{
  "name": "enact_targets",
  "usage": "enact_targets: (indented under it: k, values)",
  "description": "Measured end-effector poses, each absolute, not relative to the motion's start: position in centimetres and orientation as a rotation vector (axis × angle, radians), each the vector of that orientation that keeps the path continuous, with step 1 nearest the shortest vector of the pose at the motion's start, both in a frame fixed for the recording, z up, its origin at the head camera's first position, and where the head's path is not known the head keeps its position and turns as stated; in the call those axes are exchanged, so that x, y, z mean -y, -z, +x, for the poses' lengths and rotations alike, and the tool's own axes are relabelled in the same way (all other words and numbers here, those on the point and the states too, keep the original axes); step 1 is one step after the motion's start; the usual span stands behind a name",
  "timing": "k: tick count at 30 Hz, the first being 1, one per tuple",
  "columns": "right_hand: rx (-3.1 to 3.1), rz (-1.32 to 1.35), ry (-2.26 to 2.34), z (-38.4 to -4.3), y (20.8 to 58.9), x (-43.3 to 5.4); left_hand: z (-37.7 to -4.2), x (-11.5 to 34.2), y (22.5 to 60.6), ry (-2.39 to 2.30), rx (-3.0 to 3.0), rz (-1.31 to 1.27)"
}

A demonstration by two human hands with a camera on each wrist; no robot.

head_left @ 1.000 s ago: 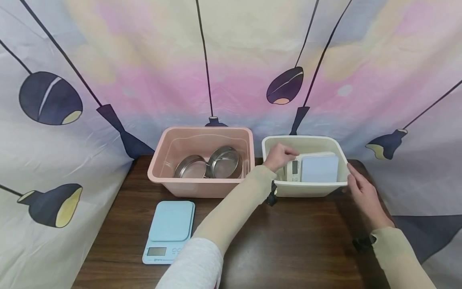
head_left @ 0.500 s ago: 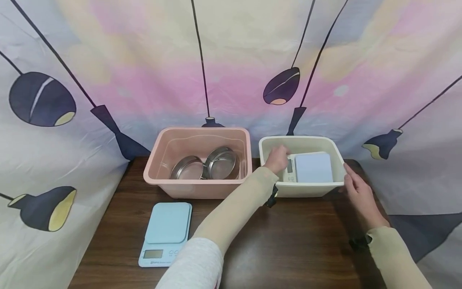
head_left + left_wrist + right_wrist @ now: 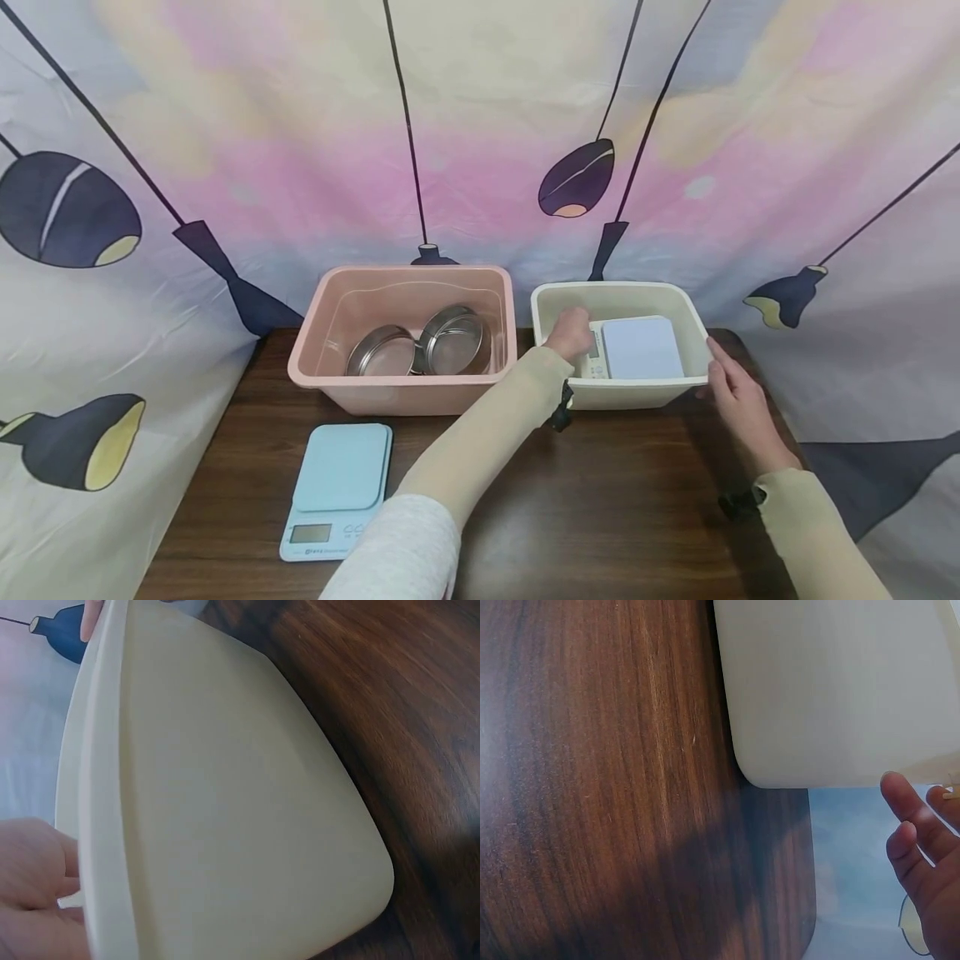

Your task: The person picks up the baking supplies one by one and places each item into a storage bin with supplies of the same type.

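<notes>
In the head view, a white kitchen scale [image 3: 641, 348] with a pale platform lies inside the cream plastic bin [image 3: 622, 393], its display end to the left. My left hand [image 3: 572, 333] reaches over the front rim and grips that display end; its fingertips are hidden. The left wrist view shows the left hand [image 3: 34, 889] behind the bin's rim [image 3: 105, 787], with a bit of white by the fingers. At the bin's right end, my right hand [image 3: 742, 408] touches the outside with fairly straight fingers. In the right wrist view, the right hand's fingers [image 3: 915, 814] are by the bin's corner.
Left of the cream bin stands a pink bin [image 3: 405, 396] holding two round steel sieves [image 3: 384, 354]. A light blue kitchen scale [image 3: 339, 471] lies on the dark wooden table [image 3: 585, 500] in front of it. A printed cloth [image 3: 480, 150] hangs behind.
My left hand has lowered the white scale's display end deeper into the cream bin. The right hand stays at the bin's right end, while the whole view has shifted slightly.
</notes>
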State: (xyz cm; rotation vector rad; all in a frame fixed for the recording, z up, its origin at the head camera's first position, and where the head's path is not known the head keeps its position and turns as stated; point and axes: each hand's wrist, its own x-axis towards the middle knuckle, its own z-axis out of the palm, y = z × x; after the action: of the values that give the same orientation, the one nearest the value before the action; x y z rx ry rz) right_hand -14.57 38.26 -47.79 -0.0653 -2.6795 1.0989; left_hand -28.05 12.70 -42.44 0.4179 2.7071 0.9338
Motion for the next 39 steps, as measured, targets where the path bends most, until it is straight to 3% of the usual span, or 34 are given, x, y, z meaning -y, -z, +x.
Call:
enact_targets:
  k: [14, 28, 39]
  values:
    - [2.695, -0.102, -1.105, -14.7, 47.7, -38.3, -28.4, -11.6, 42.2, -1.167, -2.612, 0.526]
    - [2.739, -0.146, -1.146, -14.0, 47.5, -38.4, -23.4, -10.5, 37.9, -1.395, -2.512, 0.539]
    - [2.731, -0.122, -1.126, -14.2, 47.5, -38.2, -20.2, -6.9, 36.3, -1.492, -2.448, 0.658]
